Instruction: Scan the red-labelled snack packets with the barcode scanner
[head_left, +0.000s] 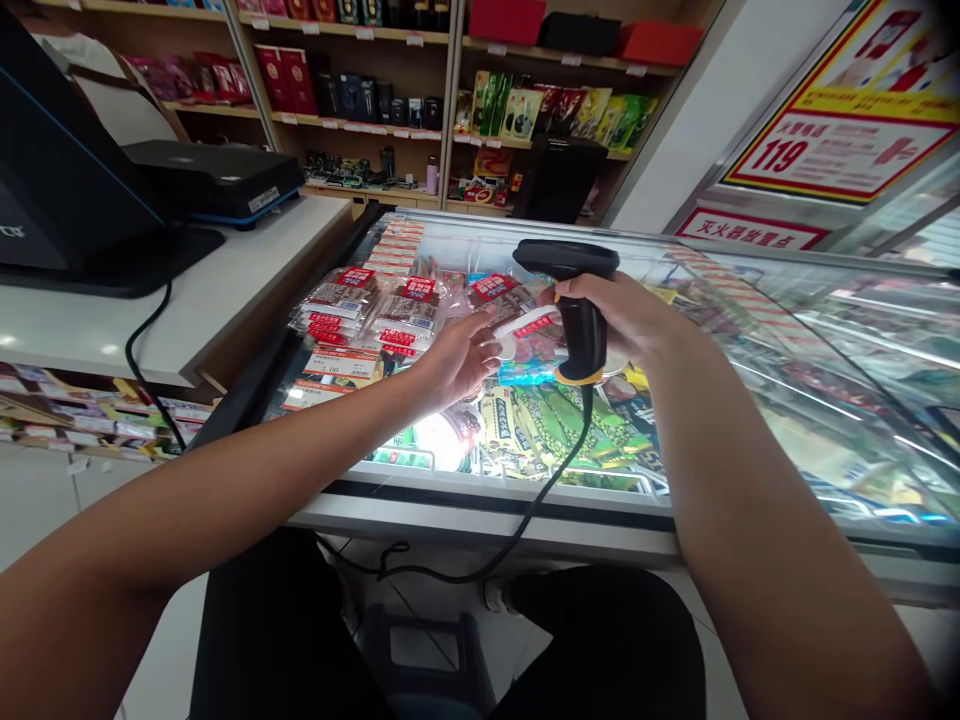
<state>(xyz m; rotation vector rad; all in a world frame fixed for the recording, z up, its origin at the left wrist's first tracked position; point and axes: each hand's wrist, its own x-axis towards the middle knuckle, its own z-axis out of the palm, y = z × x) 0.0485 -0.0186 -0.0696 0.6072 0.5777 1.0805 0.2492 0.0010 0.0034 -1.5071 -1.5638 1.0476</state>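
Across the middle of the view stands a glass-topped display freezer (pixel 450 520), with store shelving (pixel 448 120) behind it and a white counter (pixel 289 250) at the left, bearing a black scale (pixel 217 175). Over the glass, the right hand (pixel 630 305) grips a handheld barcode scanner (pixel 581 320) by its handle, the black-and-yellow body upright and its head pointing leftward. The left hand (pixel 457 365) is partly curled, palm turned inward, fingertips at the near left corner of a red-labelled pack (pixel 510 296) with brown contents; whether they pinch it cannot be told. That pack lies just left of the scanner, its white edge toward the person. Farther left, a left stack (pixel 346 300) and a middle stack (pixel 410 305) of matching clear-wrapped packs sit side by side, neither touched by a hand. As for progress, the scanner is raised near the pack, yet nothing shows whether any barcode has been read or which stack has been dealt with. Smallest are the orange-edged price tags (pixel 334 367), nearer the person than the stacks.
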